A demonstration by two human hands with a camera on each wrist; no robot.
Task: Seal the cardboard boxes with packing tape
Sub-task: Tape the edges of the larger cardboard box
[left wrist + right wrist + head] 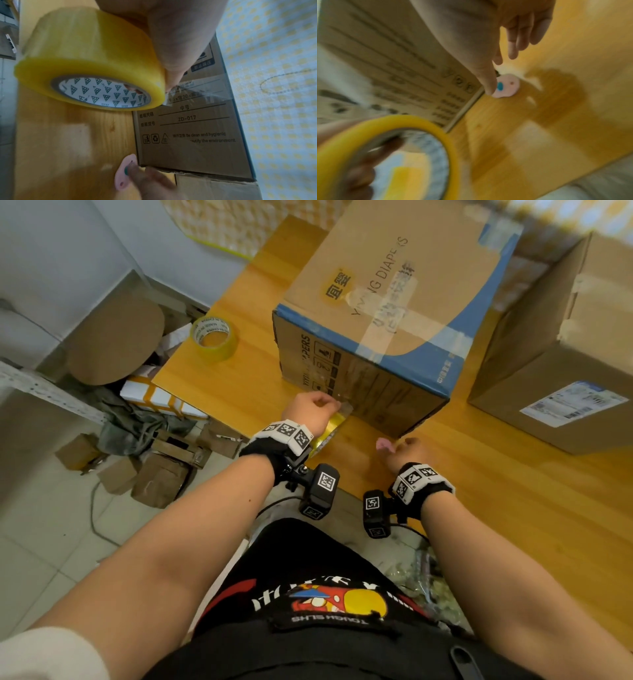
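Observation:
A large printed cardboard box stands on the wooden table, with old clear tape across its top. My left hand grips a yellow tape roll against the box's near side wall. In the left wrist view the thumb presses the roll where a clear tape strip runs onto the box. My right hand pinches a small pink cutter just above the table by the box's near bottom corner. The cutter shows a blue button.
A second tape roll lies on the table to the left of the box. A plain cardboard box with a shipping label stands at the right. Cardboard scraps and cloth litter the floor left of the table.

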